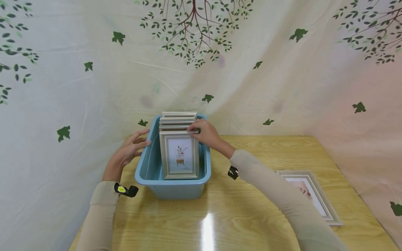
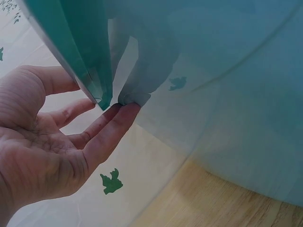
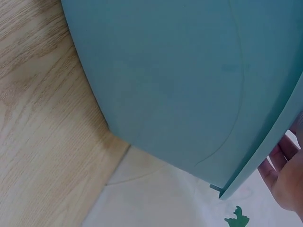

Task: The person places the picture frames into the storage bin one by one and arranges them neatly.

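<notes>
A light blue plastic bin (image 1: 176, 191) stands on the table, holding a row of upright silvery picture frames (image 1: 179, 114). The front frame (image 1: 179, 175) faces me, showing a potted-plant print. My right hand (image 1: 205, 132) pinches this frame's top right corner, fingertips over the edge. On the bin's left side, my left hand (image 1: 130, 148) grips the rim, its thumb at the lip. The left wrist view shows the left hand (image 2: 52, 142) with fingertips under the rim against the outer wall. In the right wrist view, the bin wall hides most of the right hand (image 3: 289, 175).
Another picture frame (image 1: 326, 202) lies flat at the right of the wooden table (image 1: 251, 216), partly behind my right sleeve. A cloth backdrop (image 1: 238, 87) with leaf and bird prints hangs close behind the bin and along the table's left and right sides.
</notes>
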### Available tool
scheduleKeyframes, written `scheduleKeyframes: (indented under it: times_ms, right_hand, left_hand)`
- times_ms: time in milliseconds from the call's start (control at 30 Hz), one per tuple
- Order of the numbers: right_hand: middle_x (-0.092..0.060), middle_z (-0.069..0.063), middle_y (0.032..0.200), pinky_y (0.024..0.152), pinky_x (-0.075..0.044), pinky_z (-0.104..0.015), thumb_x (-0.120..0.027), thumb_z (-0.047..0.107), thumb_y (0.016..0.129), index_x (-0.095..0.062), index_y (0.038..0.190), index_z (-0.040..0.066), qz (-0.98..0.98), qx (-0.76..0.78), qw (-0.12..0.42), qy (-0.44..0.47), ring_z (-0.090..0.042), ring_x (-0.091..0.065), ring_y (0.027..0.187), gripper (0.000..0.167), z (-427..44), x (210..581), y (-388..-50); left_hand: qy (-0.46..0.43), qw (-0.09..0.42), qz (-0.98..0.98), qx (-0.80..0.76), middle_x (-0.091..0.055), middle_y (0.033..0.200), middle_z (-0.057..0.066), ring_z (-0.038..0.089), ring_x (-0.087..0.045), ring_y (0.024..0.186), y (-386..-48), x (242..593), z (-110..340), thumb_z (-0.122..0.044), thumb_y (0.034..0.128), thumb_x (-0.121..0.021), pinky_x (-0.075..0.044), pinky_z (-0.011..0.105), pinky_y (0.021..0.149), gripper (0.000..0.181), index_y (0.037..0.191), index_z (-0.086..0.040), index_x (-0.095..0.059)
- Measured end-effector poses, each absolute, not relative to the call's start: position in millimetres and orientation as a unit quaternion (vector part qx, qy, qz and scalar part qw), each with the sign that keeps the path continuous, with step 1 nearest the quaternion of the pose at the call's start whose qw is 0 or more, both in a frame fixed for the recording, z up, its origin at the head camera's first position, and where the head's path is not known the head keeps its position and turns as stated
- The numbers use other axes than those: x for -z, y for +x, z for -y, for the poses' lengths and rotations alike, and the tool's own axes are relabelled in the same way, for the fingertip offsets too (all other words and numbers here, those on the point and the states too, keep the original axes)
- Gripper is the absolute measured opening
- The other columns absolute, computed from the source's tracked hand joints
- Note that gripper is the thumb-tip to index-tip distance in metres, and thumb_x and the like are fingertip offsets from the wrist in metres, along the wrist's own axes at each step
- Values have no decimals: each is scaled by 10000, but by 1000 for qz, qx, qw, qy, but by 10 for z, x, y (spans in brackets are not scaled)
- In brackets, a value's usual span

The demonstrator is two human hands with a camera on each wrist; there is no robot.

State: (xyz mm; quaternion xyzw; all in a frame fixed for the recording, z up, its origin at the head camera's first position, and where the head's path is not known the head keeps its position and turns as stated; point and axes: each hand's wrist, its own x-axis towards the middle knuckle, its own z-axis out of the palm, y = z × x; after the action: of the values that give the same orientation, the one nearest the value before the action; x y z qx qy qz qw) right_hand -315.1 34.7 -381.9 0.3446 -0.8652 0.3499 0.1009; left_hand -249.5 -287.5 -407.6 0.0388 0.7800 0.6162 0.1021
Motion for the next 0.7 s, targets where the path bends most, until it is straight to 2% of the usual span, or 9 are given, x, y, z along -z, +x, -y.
scheduleKeyframes:
  times_ms: [233,400,567,700]
  right_hand:
    - [-734,-96,1064,867,-566,-339,-774,11,879,-780,1044,50,855,-366,92,356,-233,-658,1001,170,-387,3814,-3136]
    - [-726,-131,1081,814,-585,-360,-787,15,868,-771,1080,23,835,-398,76,372,-266,-677,982,213,-460,3782,-3131]
    - [-724,-155,1105,795,-574,-324,-795,38,870,-751,1140,14,823,-431,38,368,-298,-669,1009,275,-574,3746,-3143]
    - [-715,-180,1115,794,-577,-330,-794,69,879,-737,1173,12,818,-440,26,369,-329,-650,1037,305,-717,3718,-3137]
  left_hand:
    - [33,102,-782,-614,-323,1606,253,446,-380,1439,-2487,4089,2864,-239,1045,-592,-458,629,1057,699,1633,-185,-218]
    - [31,101,-782,-615,-349,1590,249,432,-402,1417,-2493,4099,2856,-240,1045,-592,-455,632,1059,689,1629,-186,-231]
    - [33,102,-780,-617,-336,1604,252,452,-385,1433,-2481,4093,2856,-225,1049,-582,-420,670,1071,690,1633,-180,-217]
    - [31,103,-782,-614,-326,1609,253,448,-374,1441,-2465,4073,2866,-233,1051,-579,-470,616,1048,693,1635,-177,-209]
